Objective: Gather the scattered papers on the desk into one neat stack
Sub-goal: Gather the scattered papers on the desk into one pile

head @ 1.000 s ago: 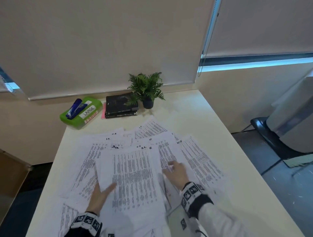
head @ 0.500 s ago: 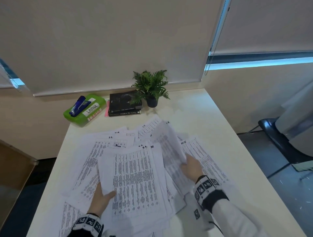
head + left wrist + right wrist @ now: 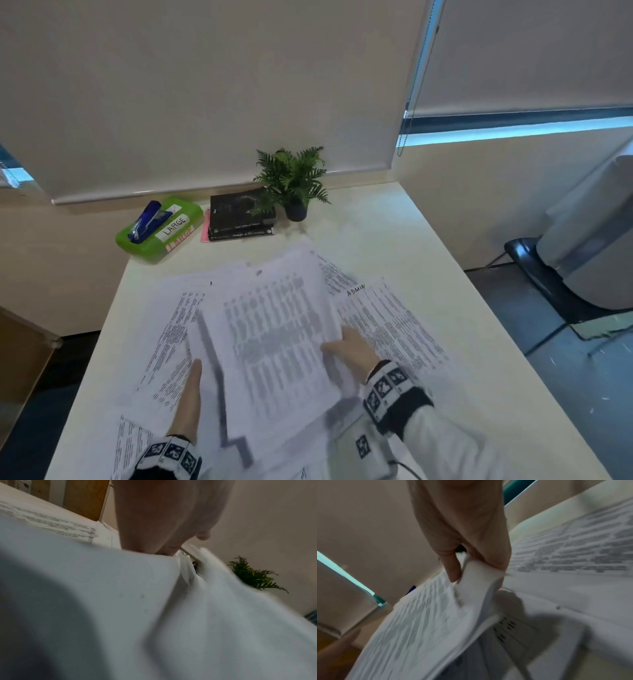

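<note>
Printed sheets lie spread over the white desk (image 3: 394, 240). My right hand (image 3: 337, 342) pinches the right edge of a few lifted sheets (image 3: 274, 329), which hang blurred over the middle pile. In the right wrist view the thumb and fingers of that hand (image 3: 462, 573) clamp the sheets' edge (image 3: 477, 577). My left hand (image 3: 191, 387) lies with straight fingers on the papers by the pile's left edge; in the left wrist view the hand (image 3: 163, 527) sits above blurred white paper (image 3: 120, 601). A sheet marked ADMIN (image 3: 387, 318) lies to the right, and more sheets (image 3: 171, 329) lie to the left.
At the desk's far edge stand a green box (image 3: 178, 219) with a blue stapler (image 3: 149, 221) on it, black books (image 3: 239, 216) and a small potted plant (image 3: 291, 178). A dark chair (image 3: 534, 267) is right of the desk, a brown panel (image 3: 20, 359) to its left.
My right hand has taken hold of sheets from the right of the spread and swung them left over the middle pile. My left hand has stayed at the pile's left edge.
</note>
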`<action>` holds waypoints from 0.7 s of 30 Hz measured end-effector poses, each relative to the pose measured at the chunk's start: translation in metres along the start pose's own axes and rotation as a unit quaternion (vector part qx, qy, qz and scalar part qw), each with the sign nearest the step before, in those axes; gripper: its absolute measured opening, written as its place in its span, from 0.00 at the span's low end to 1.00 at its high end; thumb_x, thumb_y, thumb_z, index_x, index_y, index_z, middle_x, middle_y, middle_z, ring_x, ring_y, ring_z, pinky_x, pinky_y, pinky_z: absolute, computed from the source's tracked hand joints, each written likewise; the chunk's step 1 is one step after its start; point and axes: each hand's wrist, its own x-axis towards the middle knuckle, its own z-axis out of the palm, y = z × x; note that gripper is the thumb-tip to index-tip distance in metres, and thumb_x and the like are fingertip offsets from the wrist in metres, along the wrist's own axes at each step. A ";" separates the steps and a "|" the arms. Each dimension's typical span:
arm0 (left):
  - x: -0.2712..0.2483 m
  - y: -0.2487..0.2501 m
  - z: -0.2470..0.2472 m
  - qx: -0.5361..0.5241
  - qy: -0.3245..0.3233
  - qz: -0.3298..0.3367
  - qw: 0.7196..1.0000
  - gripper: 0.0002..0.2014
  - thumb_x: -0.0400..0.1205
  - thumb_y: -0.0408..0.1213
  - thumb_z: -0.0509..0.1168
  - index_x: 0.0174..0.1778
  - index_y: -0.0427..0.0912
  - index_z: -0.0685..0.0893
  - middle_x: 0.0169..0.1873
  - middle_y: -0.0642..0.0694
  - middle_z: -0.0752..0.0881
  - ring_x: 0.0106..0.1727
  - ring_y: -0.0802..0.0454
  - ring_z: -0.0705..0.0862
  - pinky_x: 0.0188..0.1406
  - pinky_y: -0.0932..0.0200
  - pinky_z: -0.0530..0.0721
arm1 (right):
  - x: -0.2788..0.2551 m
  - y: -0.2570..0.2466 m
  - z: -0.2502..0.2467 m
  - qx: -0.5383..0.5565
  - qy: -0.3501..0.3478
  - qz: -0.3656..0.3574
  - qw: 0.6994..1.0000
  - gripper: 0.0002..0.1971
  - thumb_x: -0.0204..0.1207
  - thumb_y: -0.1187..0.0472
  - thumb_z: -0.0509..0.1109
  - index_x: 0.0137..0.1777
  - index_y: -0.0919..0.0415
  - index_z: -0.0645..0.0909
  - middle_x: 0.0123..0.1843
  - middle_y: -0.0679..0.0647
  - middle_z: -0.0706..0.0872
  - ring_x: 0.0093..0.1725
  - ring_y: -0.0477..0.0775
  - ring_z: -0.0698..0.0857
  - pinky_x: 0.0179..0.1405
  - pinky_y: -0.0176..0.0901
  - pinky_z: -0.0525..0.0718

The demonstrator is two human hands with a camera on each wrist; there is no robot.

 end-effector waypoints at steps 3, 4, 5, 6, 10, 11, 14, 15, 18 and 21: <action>0.002 -0.005 0.001 0.040 -0.017 0.047 0.998 0.37 0.80 0.57 0.60 0.83 0.50 0.55 0.82 0.47 0.60 0.82 0.44 0.60 0.79 0.38 0.55 | 0.016 0.027 0.006 -0.039 0.024 0.027 0.999 0.19 0.76 0.62 0.69 0.65 0.61 0.71 0.58 0.57 0.81 0.43 0.49 0.81 0.49 0.42 0.83; 0.003 -0.007 0.001 0.069 -0.015 0.068 0.995 0.38 0.79 0.49 0.67 0.82 0.46 0.57 0.80 0.44 0.65 0.79 0.42 0.65 0.77 0.38 0.59 | 0.022 0.034 -0.004 -0.056 0.043 0.014 0.997 0.21 0.76 0.59 0.70 0.67 0.61 0.71 0.57 0.57 0.82 0.40 0.49 0.81 0.45 0.41 0.83; 0.006 -0.011 0.000 0.089 -0.011 0.080 0.993 0.39 0.77 0.40 0.71 0.81 0.44 0.58 0.78 0.41 0.68 0.77 0.40 0.69 0.77 0.39 0.63 | 0.027 0.038 -0.017 -0.094 0.081 0.000 0.992 0.21 0.76 0.57 0.70 0.67 0.60 0.71 0.56 0.57 0.83 0.41 0.50 0.82 0.45 0.41 0.84; 0.007 -0.013 -0.001 0.101 -0.005 0.088 0.991 0.39 0.76 0.35 0.72 0.81 0.43 0.59 0.77 0.41 0.69 0.75 0.40 0.71 0.76 0.40 0.65 | 0.033 0.042 -0.035 -0.147 0.138 0.003 0.979 0.21 0.76 0.56 0.69 0.67 0.60 0.73 0.58 0.57 0.83 0.47 0.53 0.83 0.50 0.44 0.84; 0.009 -0.015 -0.004 0.117 0.001 0.091 0.989 0.41 0.76 0.31 0.72 0.82 0.43 0.57 0.77 0.42 0.69 0.76 0.40 0.69 0.77 0.41 0.64 | 0.049 0.059 -0.113 -0.329 0.304 0.158 0.880 0.31 0.71 0.52 0.71 0.72 0.58 0.66 0.71 0.62 0.71 0.70 0.62 0.71 0.69 0.60 0.72; 0.010 -0.016 -0.004 0.118 -0.002 0.090 0.989 0.41 0.76 0.31 0.72 0.82 0.44 0.57 0.77 0.41 0.69 0.76 0.40 0.70 0.77 0.40 0.64 | 0.053 0.065 -0.125 -0.352 0.295 0.191 0.867 0.37 0.66 0.49 0.75 0.72 0.59 0.65 0.71 0.61 0.71 0.70 0.62 0.70 0.69 0.61 0.72; 0.010 -0.017 -0.004 0.120 0.001 0.086 0.989 0.42 0.75 0.30 0.72 0.82 0.44 0.57 0.77 0.41 0.69 0.76 0.40 0.70 0.77 0.40 0.65 | 0.057 0.069 -0.135 -0.383 0.250 0.237 0.857 0.48 0.55 0.39 0.80 0.71 0.60 0.62 0.69 0.62 0.72 0.69 0.62 0.71 0.68 0.58 0.73; 0.010 -0.017 -0.004 0.119 0.002 0.086 0.989 0.42 0.75 0.30 0.72 0.81 0.43 0.57 0.77 0.40 0.70 0.75 0.40 0.70 0.77 0.40 0.65 | 0.059 0.070 -0.133 -0.384 0.244 0.249 0.855 0.49 0.55 0.39 0.80 0.70 0.60 0.62 0.69 0.62 0.72 0.69 0.62 0.71 0.68 0.56 0.74; 0.010 -0.017 -0.003 0.120 0.003 0.091 0.989 0.40 0.76 0.29 0.72 0.81 0.42 0.57 0.76 0.40 0.70 0.75 0.39 0.71 0.76 0.40 0.65 | 0.053 0.065 -0.122 -0.427 0.227 0.291 0.826 0.42 0.58 0.39 0.79 0.68 0.59 0.68 0.67 0.61 0.71 0.69 0.59 0.72 0.67 0.50 0.74; 0.011 -0.018 -0.002 0.123 0.004 0.090 0.988 0.40 0.76 0.29 0.72 0.81 0.42 0.59 0.75 0.42 0.71 0.75 0.40 0.71 0.76 0.41 0.65 | 0.049 0.073 -0.120 -0.386 0.190 0.277 0.859 0.44 0.63 0.45 0.80 0.72 0.65 0.64 0.71 0.62 0.71 0.70 0.59 0.74 0.65 0.49 0.77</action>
